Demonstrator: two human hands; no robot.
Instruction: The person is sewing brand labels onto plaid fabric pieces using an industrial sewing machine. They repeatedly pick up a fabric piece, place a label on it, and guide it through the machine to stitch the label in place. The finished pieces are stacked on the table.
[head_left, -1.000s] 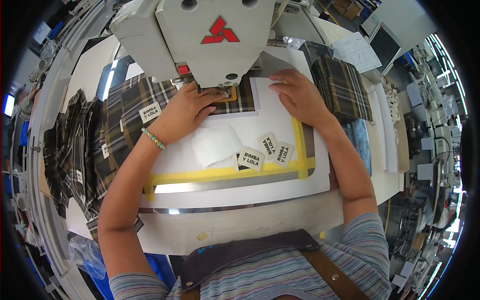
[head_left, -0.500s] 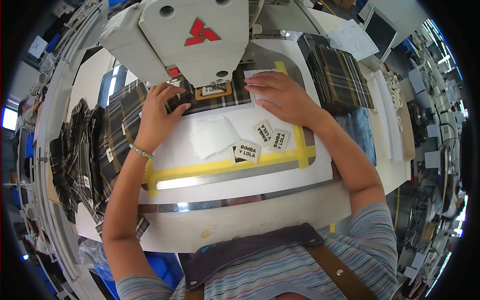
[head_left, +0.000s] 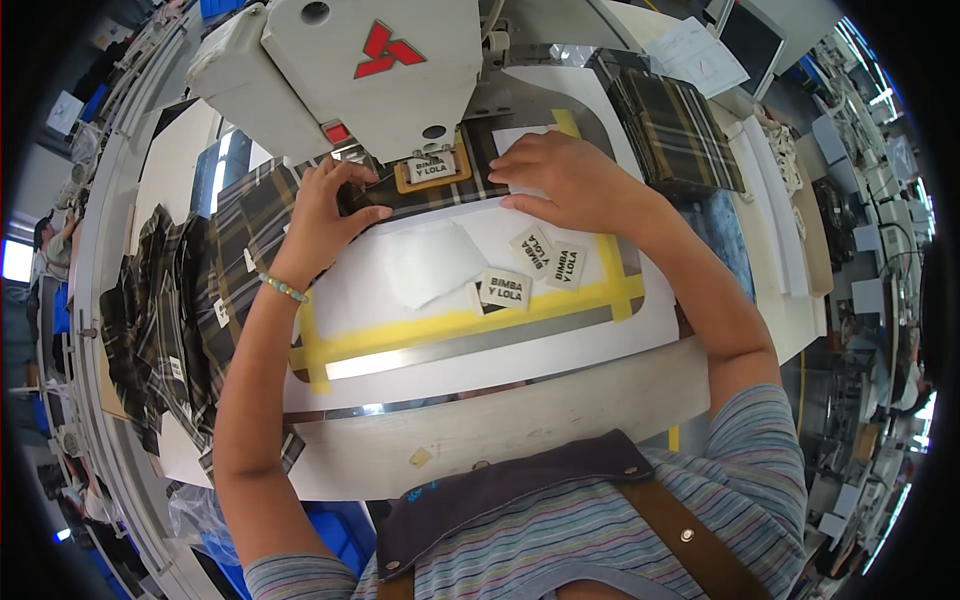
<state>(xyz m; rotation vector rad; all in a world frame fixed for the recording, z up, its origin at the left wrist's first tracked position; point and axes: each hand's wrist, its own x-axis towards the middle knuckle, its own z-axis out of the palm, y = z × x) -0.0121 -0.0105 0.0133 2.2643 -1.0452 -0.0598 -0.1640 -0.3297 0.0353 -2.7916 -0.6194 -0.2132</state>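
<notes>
Beneath the sewing machine head (head_left: 375, 85), a pale printed label (head_left: 432, 168) lies inside an orange-brown clamp frame (head_left: 436, 185), on dark plaid fabric (head_left: 480, 193). My left hand (head_left: 325, 215) rests on the fabric left of the frame, thumb and fingers apart and curved. To the right, my right hand (head_left: 570, 185) lies over the fabric's edge with fingers stretched out and thumb apart. Neither hand grips anything visible. Nearer me, several loose labels (head_left: 506, 290) lie on the white work plate, next to a thin white sheet (head_left: 435, 265).
Yellow tape (head_left: 450, 328) borders the work plate. Rumpled plaid pieces (head_left: 165, 320) with small white tags spread at the left. A stack of folded plaid pieces (head_left: 680, 130) sits at the far right, near a paper sheet (head_left: 697, 57) and a dark monitor (head_left: 755, 42).
The view has shifted slightly, and the label in the clamp frame shows more fully. Both hands keep nearly the same place and pose on the fabric.
</notes>
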